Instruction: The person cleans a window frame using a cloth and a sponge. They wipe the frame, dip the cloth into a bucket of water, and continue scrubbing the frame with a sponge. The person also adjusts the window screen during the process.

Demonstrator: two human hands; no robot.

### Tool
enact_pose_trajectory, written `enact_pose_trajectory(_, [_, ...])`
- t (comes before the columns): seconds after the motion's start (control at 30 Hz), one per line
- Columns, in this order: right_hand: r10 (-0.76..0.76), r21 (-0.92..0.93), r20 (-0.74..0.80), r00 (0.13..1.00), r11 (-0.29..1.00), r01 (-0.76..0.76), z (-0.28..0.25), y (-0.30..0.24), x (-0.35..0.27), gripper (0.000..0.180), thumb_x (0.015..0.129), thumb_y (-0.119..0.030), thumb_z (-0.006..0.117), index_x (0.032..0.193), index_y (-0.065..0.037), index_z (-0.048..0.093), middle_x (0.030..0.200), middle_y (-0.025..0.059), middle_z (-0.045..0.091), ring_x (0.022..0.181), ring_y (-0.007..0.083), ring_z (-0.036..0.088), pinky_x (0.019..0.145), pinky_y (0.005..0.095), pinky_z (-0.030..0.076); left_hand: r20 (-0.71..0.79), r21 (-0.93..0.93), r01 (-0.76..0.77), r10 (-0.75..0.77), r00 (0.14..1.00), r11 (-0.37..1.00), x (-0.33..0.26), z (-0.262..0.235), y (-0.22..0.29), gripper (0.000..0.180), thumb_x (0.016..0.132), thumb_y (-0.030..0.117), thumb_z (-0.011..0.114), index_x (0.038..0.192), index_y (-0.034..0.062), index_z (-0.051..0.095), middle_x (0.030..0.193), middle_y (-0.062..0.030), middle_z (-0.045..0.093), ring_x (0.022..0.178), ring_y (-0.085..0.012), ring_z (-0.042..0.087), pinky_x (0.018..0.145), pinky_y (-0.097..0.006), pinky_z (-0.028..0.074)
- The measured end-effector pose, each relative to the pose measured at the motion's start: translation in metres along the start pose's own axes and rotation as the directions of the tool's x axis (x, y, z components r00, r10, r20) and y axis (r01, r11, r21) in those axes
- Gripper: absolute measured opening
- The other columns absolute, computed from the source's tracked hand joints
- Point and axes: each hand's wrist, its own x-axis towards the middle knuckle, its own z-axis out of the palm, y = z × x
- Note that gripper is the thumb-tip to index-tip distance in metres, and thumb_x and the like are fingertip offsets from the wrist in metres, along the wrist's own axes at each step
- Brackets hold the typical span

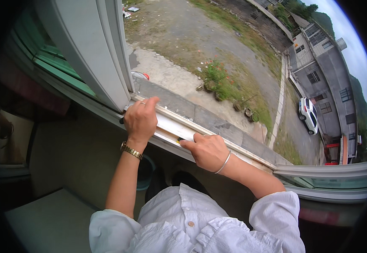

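Note:
Both hands are at the white window track (170, 122) on the sill, in the open part of a sliding window. My left hand (141, 120), with a gold watch at its wrist, is closed at the track's left part, beside the upright frame. A small dark end (122, 121) sticks out to its left; the rest is hidden by the hand. Further right, my right hand (210, 152) wears a bangle and has its fingers curled over the track. At its fingertips shows a small black-and-yellow object (180, 140), mostly covered, whose kind I cannot make out.
A white window frame (86, 46) rises at the left, and another sash (331, 177) lies at the right. Outside are a concrete ledge (208, 114), potted plants (214, 76) and a parked white car (308, 114). Below the sill stands a bluish basin (146, 173).

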Motion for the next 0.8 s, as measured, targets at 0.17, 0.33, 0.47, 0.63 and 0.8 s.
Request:
enact_pose_trajectory(0.17, [0.061, -0.029, 0.044, 0.997, 0.998, -0.059, -0.002, 0.015, -0.037, 0.036, 0.079, -0.008, 0.06, 0.112, -0.019, 0.068, 0.075, 0.0121, 0.06, 0.065, 0.0319, 0.064, 0.055, 0.0429, 0.048, 0.029, 0.045, 0.001, -0.002, 1.0, 0.999, 0.001, -0.003, 0.002, 0.023, 0.082, 0.003, 0.057, 0.097, 0.0134, 0.071, 0.082, -0.0042, 0.069, 0.076, -0.0253, 0.064, 0.066, -0.038, 0.05])
enact_pose_trajectory(0.33, [0.172, -0.007, 0.064, 0.983, 0.985, -0.172, -0.003, 0.035, -0.093, 0.038, 0.08, -0.007, 0.06, 0.112, -0.023, 0.07, 0.075, 0.0092, 0.06, 0.068, 0.0307, 0.065, 0.058, 0.0431, 0.049, 0.032, 0.063, -0.006, 0.004, 0.999, 0.998, 0.001, -0.001, 0.002, 0.019, 0.088, 0.006, 0.057, 0.099, 0.0129, 0.071, 0.083, -0.0043, 0.07, 0.076, -0.0264, 0.064, 0.067, -0.039, 0.05])
enact_pose_trajectory(0.47, [0.275, -0.018, 0.062, 0.959, 0.961, -0.274, -0.004, 0.051, -0.143, 0.038, 0.08, -0.008, 0.061, 0.111, -0.027, 0.073, 0.074, 0.0077, 0.059, 0.068, 0.0294, 0.065, 0.059, 0.0427, 0.049, 0.039, 0.071, -0.005, 0.002, 0.999, 0.997, -0.001, 0.0, 0.0, 0.015, 0.091, 0.009, 0.06, 0.101, 0.0135, 0.07, 0.082, -0.0051, 0.069, 0.076, -0.0271, 0.063, 0.068, -0.04, 0.05])
enact_pose_trajectory(0.63, [0.407, -0.031, 0.016, 0.913, 0.913, -0.407, 0.004, 0.074, -0.21, 0.031, 0.083, -0.011, 0.063, 0.104, -0.03, 0.076, 0.075, 0.0077, 0.059, 0.069, 0.0295, 0.064, 0.059, 0.0428, 0.049, 0.052, 0.07, -0.013, 0.01, 0.999, 0.997, -0.002, 0.002, 0.0, 0.017, 0.093, 0.008, 0.058, 0.105, 0.0138, 0.069, 0.084, -0.0078, 0.069, 0.079, -0.0289, 0.064, 0.067, -0.041, 0.049])
enact_pose_trajectory(0.8, [0.59, -0.129, 0.14, 0.795, 0.807, -0.576, -0.006, 0.088, -0.261, 0.03, 0.084, -0.012, 0.065, 0.103, -0.033, 0.076, 0.08, 0.007, 0.061, 0.077, 0.0285, 0.066, 0.063, 0.0417, 0.051, 0.081, 0.092, -0.001, -0.006, 0.997, 0.996, -0.003, 0.002, -0.002, 0.017, 0.097, 0.012, 0.055, 0.106, 0.0134, 0.069, 0.088, -0.0093, 0.071, 0.08, -0.0304, 0.065, 0.067, -0.04, 0.05])
